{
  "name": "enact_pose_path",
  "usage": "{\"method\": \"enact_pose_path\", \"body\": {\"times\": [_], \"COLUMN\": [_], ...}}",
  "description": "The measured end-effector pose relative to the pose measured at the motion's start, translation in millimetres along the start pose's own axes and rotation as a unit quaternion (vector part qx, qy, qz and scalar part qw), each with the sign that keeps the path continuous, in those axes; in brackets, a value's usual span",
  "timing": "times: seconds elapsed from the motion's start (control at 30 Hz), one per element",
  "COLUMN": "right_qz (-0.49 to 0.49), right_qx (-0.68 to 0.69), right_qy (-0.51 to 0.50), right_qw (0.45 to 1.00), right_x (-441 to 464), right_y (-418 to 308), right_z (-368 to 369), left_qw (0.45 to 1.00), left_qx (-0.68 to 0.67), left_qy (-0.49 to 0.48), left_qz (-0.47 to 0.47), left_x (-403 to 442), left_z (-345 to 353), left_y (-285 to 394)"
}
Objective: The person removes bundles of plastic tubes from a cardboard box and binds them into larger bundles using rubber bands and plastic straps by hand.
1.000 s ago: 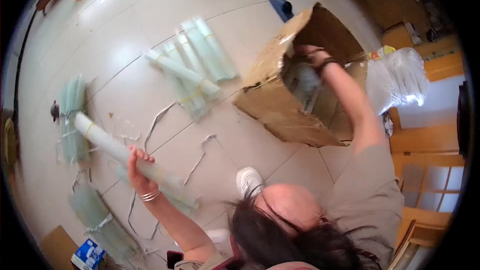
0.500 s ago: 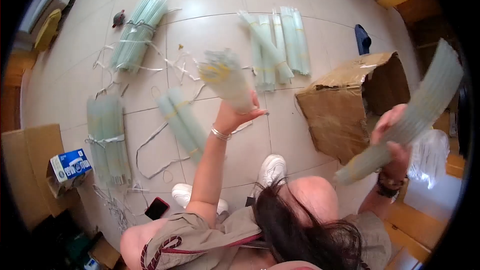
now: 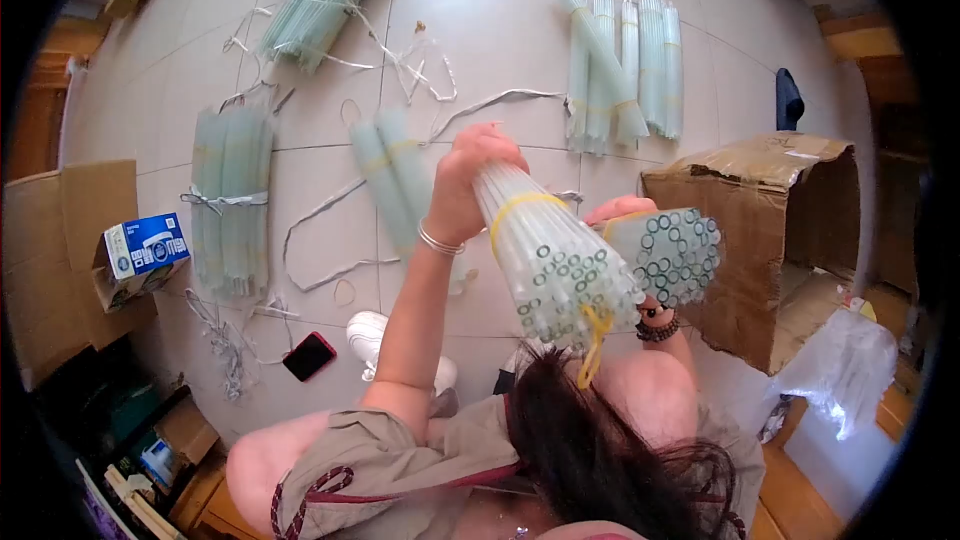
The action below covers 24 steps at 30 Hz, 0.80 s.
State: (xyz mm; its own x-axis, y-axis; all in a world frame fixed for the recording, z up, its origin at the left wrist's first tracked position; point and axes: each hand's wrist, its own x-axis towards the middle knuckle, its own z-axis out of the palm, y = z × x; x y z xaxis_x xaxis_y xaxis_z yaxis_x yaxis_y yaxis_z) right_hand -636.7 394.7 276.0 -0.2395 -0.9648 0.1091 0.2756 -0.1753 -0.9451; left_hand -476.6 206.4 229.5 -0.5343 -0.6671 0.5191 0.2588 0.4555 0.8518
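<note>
My left hand [image 3: 475, 180] is closed round the far end of a bundle of clear, pale-green tubes [image 3: 550, 250]. A yellow rubber band circles this bundle, and another yellow band [image 3: 597, 340] hangs loose at its near end. Beside it, my right hand [image 3: 622, 208] grips a second tube bundle [image 3: 668, 255], whose round hollow ends face me. Part of the right hand is hidden behind the tubes. The two bundles sit close together; whether they touch I cannot tell. Beyond my left wrist, two banded bundles [image 3: 385, 165] lie on the floor.
Tied bundles [image 3: 232, 240] lie left, with a larger one [image 3: 325, 5] at the far left and several more [image 3: 625, 70] at the far right. An open cardboard box [image 3: 735, 240] stands right. A phone [image 3: 310, 356], blue box [image 3: 147, 245], slipper [image 3: 789, 100] and white string [image 3: 320, 250] are around.
The left-hand bundle has tipped so its open ends point toward me. My right hand has brought its bundle inward from the far right, next to the other one. The view has shifted.
</note>
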Motion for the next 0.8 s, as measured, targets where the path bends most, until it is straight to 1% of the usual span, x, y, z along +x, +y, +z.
{"method": "enact_pose_path", "body": {"times": [0.1, 0.13, 0.23, 0.27, 0.3, 0.37, 0.4, 0.5, 0.53, 0.7, 0.73, 0.8], "right_qz": [0.068, 0.085, 0.062, 0.045, 0.03, -0.027, -0.07, -0.072, -0.068, -0.031, -0.044, 0.022], "right_qx": [0.093, 0.104, -0.013, -0.134, -0.254, -0.35, -0.329, -0.263, -0.228, -0.225, -0.211, -0.149], "right_qy": [0.046, 0.076, 0.088, 0.073, 0.055, 0.058, 0.08, 0.101, 0.098, 0.119, 0.113, 0.128], "right_qw": [0.992, 0.988, 0.994, 0.987, 0.965, 0.935, 0.938, 0.957, 0.966, 0.967, 0.97, 0.98], "right_x": [-8, -11, -15, -16, -16, -15, -11, -10, -12, -13, -12, -16], "right_y": [8, 13, 18, 19, 20, 21, 22, 12, 14, 19, 24, 25], "right_z": [1, 0, -6, -13, -20, -24, -18, -18, -26, -34, -38, -41], "left_qw": [1.0, 1.0, 1.0, 0.999, 0.999, 0.999, 0.999, 0.999, 0.999, 0.999, 0.998, 0.992], "left_qx": [0.015, 0.014, -0.006, -0.016, -0.022, -0.031, -0.043, -0.021, -0.02, -0.017, 0.012, 0.073], "left_qy": [0.011, 0.01, -0.012, -0.021, -0.019, -0.016, -0.007, -0.033, -0.038, -0.042, -0.053, -0.074], "left_qz": [-0.002, -0.001, 0.024, 0.036, 0.024, 0.002, -0.028, -0.015, -0.018, -0.028, -0.043, -0.069], "left_x": [3, 3, -2, -1, -3, -3, -5, -2, -1, 2, 1, 4], "left_z": [2, 3, 9, 11, 14, 19, 22, 23, 24, 33, 35, 37], "left_y": [5, 4, -15, -20, -23, -28, -28, -36, -37, -38, -40, -42]}}
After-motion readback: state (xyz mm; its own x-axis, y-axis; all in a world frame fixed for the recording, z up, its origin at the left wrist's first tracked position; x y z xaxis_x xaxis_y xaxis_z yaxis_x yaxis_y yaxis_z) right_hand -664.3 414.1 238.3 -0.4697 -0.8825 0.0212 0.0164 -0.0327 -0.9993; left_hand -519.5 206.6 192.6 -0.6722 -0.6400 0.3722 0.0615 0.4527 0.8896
